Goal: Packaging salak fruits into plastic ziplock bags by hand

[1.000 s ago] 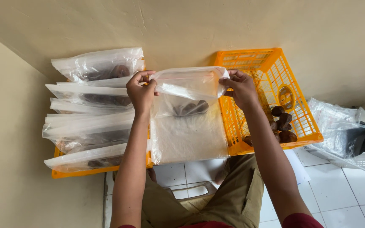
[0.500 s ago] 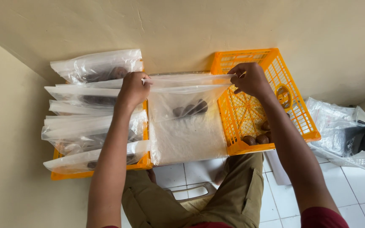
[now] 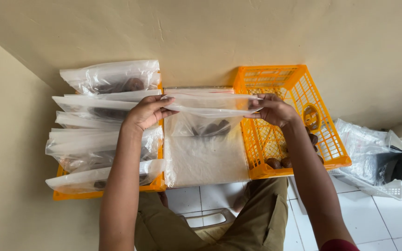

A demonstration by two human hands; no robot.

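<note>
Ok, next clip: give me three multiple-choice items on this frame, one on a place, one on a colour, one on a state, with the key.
1. Where does the stack of filled plastic bags lie?
A. in the crate by the left hand
B. on the tiled floor
C. on the person's lap

2. What colour is the crate by the right hand?
A. blue
B. orange
C. green

3. How is the clear bag in the middle held?
A. crumpled in one fist
B. lying untouched
C. by its top edge, between both hands

Key: 1 A, the bags pile up beside the left hand; 2 B, its lattice walls are orange; 3 C, each hand pinches one end of the top edge.
</note>
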